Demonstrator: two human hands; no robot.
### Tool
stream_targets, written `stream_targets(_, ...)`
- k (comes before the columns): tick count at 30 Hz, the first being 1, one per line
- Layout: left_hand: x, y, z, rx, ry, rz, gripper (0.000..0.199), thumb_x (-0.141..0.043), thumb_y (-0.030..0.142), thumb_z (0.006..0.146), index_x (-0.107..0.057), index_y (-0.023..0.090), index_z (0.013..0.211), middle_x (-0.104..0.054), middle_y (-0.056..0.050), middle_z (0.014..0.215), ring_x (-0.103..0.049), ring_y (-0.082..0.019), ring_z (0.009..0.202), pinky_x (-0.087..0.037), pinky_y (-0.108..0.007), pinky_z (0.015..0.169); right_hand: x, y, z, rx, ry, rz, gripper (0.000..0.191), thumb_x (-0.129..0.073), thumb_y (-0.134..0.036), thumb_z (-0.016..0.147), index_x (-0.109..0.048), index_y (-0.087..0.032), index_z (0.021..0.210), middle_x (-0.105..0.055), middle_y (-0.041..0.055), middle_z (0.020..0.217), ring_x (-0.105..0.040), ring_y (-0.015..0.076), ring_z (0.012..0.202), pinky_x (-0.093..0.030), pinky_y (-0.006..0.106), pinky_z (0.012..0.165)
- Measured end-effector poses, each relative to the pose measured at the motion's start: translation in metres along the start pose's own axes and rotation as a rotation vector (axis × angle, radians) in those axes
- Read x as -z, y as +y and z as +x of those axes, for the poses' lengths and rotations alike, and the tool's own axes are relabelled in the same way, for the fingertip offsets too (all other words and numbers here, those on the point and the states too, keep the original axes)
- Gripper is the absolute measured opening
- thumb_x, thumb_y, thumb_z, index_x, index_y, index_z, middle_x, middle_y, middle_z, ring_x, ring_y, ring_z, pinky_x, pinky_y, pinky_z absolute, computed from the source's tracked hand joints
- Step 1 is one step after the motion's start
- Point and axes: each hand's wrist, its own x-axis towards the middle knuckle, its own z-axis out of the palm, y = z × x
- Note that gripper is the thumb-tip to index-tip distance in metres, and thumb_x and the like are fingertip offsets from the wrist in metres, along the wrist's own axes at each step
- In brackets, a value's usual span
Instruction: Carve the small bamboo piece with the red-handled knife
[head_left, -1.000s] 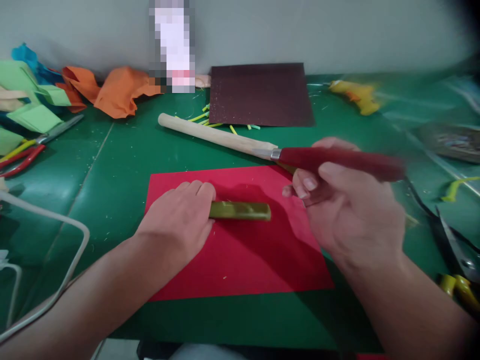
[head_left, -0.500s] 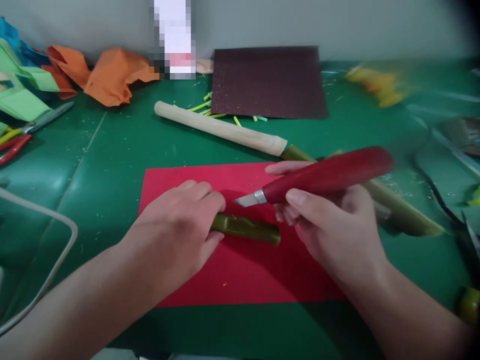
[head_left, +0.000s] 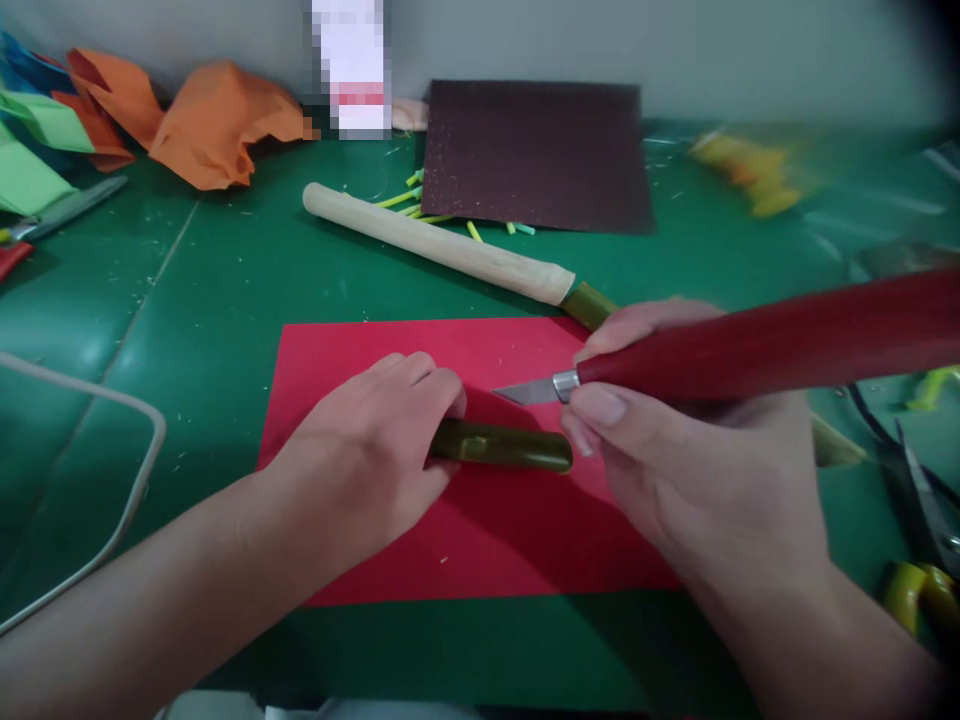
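Within left fingers [head_left: 444,390], green stalk [head_left: 511,447]; end protruding

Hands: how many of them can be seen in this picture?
2: the left hand, closed around a green stick over the red sheet, and the right hand, holding a red-handled knife.

No text, label, brand, number or sign can be read. At the far side, left of centre, a panel [head_left: 352,55] shows pixelated: mostly white, with a red band [head_left: 358,94] across its lower part; any wording on it is illegible.
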Motion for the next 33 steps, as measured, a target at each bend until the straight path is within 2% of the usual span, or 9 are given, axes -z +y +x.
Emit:
stream_targets(3, 0.003, 0.001, 0.003, 0.023, -0.064, -0.007, 0.016, -0.062, 0.017, 0.080, -0.057, 0.020, 0.095, -0.059, -0.004, 0.096, -0.054, -0.022, 0.089, -0.046, -0.038, 0.076, -0.002, 0.000, -0.001, -0.113, 0.062, 0.133, 0.014, -0.077, -0.013, 0.068, -0.073, -0.025, 0.073, -0.063, -0.0035, 0.074, -0.057, 0.0088, 0.057, -0.045, 0.023, 0.049)
stream_targets(6, 0.003, 0.001, 0.005, 0.030, -0.072, -0.008, 0.016, -0.061, 0.017, 0.082, -0.058, 0.019, 0.098, -0.060, -0.005, 0.100, -0.054, -0.022, 0.091, -0.045, -0.038, 0.077, -0.003, 0.001, 0.000, -0.142, 0.011, 0.135, 0.016, -0.073, -0.012, 0.069, -0.075, -0.026, 0.076, -0.067, -0.0042, 0.075, -0.055, 0.0069, 0.055, -0.043, 0.020, 0.046)
stream_targets(9, 0.003, 0.000, 0.004, 0.021, -0.058, -0.017, 0.017, -0.063, 0.018, 0.082, -0.057, 0.019, 0.098, -0.060, -0.004, 0.100, -0.054, -0.021, 0.091, -0.044, -0.036, 0.076, -0.002, 0.001, 0.001, -0.117, -0.077, 0.042, 0.012, -0.070, -0.012, 0.070, -0.072, -0.023, 0.073, -0.069, -0.0042, 0.077, -0.055, 0.0053, 0.053, -0.043, 0.016, 0.044)
stream_targets(12, 0.002, -0.001, 0.004, 0.020, -0.058, -0.011, 0.015, -0.063, 0.018, 0.082, -0.057, 0.019, 0.096, -0.060, -0.004, 0.099, -0.054, -0.021, 0.090, -0.043, -0.036, 0.075, -0.002, 0.000, 0.002, -0.088, -0.144, -0.062, 0.008, -0.068, -0.013, 0.071, -0.067, -0.020, 0.066, -0.064, -0.0049, 0.065, -0.053, 0.0039, 0.050, -0.042, 0.013, 0.043)
stream_targets(15, 0.003, -0.001, 0.005, 0.018, -0.065, -0.005, 0.015, -0.064, 0.018, 0.082, -0.058, 0.018, 0.095, -0.060, -0.005, 0.100, -0.055, -0.022, 0.092, -0.043, -0.037, 0.076, -0.005, -0.001, 0.001, -0.083, -0.136, -0.141, 0.008, -0.068, -0.018, 0.071, -0.063, -0.018, 0.064, -0.058, -0.0056, 0.055, -0.052, 0.0044, 0.046, -0.044, 0.013, 0.042)
stream_targets(19, 0.003, 0.000, 0.007, 0.024, -0.066, -0.010, 0.014, -0.063, 0.016, 0.081, -0.060, 0.016, 0.094, -0.062, -0.006, 0.097, -0.056, -0.022, 0.089, -0.044, -0.037, 0.076, -0.010, 0.001, 0.002, -0.039, -0.100, -0.253, 0.008, -0.068, -0.022, 0.070, -0.062, -0.018, 0.065, -0.061, -0.0035, 0.055, -0.056, 0.0082, 0.046, -0.045, 0.018, 0.040)
stream_targets(24, 0.002, -0.001, 0.007, -0.011, -0.046, 0.001, 0.015, -0.060, 0.017, 0.083, -0.060, 0.014, 0.097, -0.063, -0.008, 0.100, -0.057, -0.022, 0.091, -0.046, -0.037, 0.080, -0.013, 0.005, 0.006, 0.119, -0.165, -0.157, 0.007, -0.066, -0.012, 0.072, -0.065, -0.019, 0.071, -0.066, -0.0061, 0.063, -0.060, 0.0050, 0.053, -0.048, 0.012, 0.048)
stream_targets(27, 0.001, -0.002, 0.008, 0.013, -0.066, 0.019, 0.016, -0.061, 0.020, 0.081, -0.060, 0.017, 0.097, -0.064, -0.006, 0.099, -0.058, -0.023, 0.092, -0.046, -0.038, 0.079, -0.014, 0.006, 0.007, 0.110, -0.199, -0.153, 0.009, -0.066, -0.011, 0.075, -0.065, -0.019, 0.071, -0.066, -0.0066, 0.064, -0.059, 0.0036, 0.055, -0.048, 0.012, 0.050)
stream_targets(33, 0.003, -0.002, 0.013, 0.066, -0.084, 0.000, 0.016, -0.063, 0.022, 0.077, -0.061, 0.020, 0.093, -0.064, -0.004, 0.093, -0.058, -0.022, 0.085, -0.046, -0.038, 0.073, -0.014, 0.007, 0.009, 0.069, -0.181, -0.153, 0.012, -0.067, -0.012, 0.075, -0.063, -0.022, 0.068, -0.064, -0.0041, 0.062, -0.056, 0.0074, 0.053, -0.046, 0.020, 0.048)
